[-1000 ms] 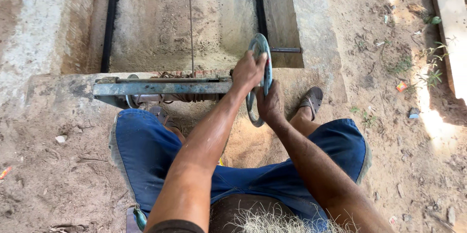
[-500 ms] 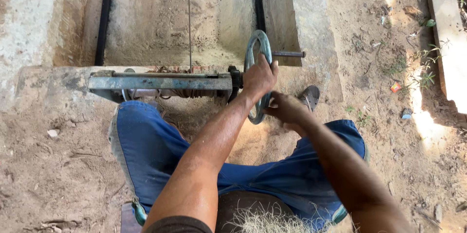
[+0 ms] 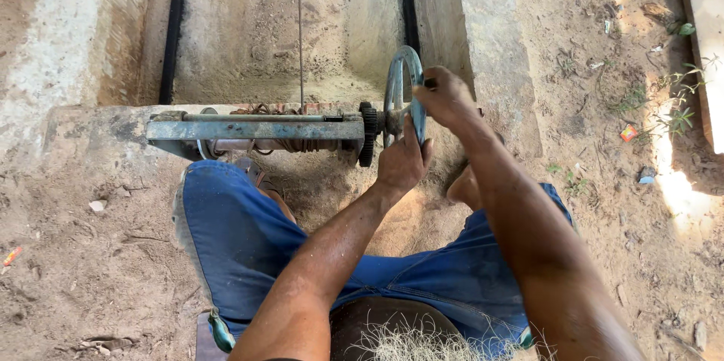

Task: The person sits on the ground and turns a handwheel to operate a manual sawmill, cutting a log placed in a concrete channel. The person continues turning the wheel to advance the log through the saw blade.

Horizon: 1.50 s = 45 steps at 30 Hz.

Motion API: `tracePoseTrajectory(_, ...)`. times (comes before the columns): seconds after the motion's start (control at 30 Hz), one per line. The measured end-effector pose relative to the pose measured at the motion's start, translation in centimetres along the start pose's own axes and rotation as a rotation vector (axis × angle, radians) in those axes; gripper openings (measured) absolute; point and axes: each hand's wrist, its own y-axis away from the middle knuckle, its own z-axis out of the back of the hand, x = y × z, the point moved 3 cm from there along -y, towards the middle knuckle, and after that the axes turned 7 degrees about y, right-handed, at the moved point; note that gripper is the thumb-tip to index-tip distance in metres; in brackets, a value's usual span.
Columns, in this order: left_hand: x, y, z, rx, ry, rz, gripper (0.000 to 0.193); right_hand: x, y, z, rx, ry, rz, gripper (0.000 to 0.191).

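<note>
Two hands grip one metal wheel [image 3: 402, 93] standing on edge at the right end of the winch frame [image 3: 256, 130]. Left hand [image 3: 403, 161] clasps the lower rim; right hand [image 3: 445, 93] closes on the upper rim (both equally near), axle running left-right.

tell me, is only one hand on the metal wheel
No, both grip it: the left hand holds the lower rim of the wheel and the right hand its upper right side.

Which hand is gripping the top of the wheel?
The right hand grips the upper rim of the wheel; the left hand holds the lower rim.
</note>
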Motion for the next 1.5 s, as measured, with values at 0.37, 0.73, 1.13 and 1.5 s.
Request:
tracePoseTrajectory(0.37, 1.9, 3.8, -2.6, -0.099, -0.035, -0.138, 0.075, 0.2, -3.7, -4.4, -0.068, -0.328, -0.015, 0.061)
tracePoseTrajectory(0.73, 3.2, 6.9, -3.7, 0.113, 0.095, 0.025, 0.080, 0.4, -3.4, -4.6, -0.026, -0.423, -0.095, 0.039)
tracePoseTrajectory(1.13, 5.6, 7.5, -4.8, 0.361, 0.066, 0.103, 0.052, -1.5, -1.7, -6.2, -0.169, -0.233, -0.051, 0.028)
tracePoseTrajectory(1.5, 7.8, 2.1, 1.8, 0.168, 0.367, 0.545, 0.030, -5.2, 2.4, -11.3, -0.304, -0.340, 0.055, 0.029)
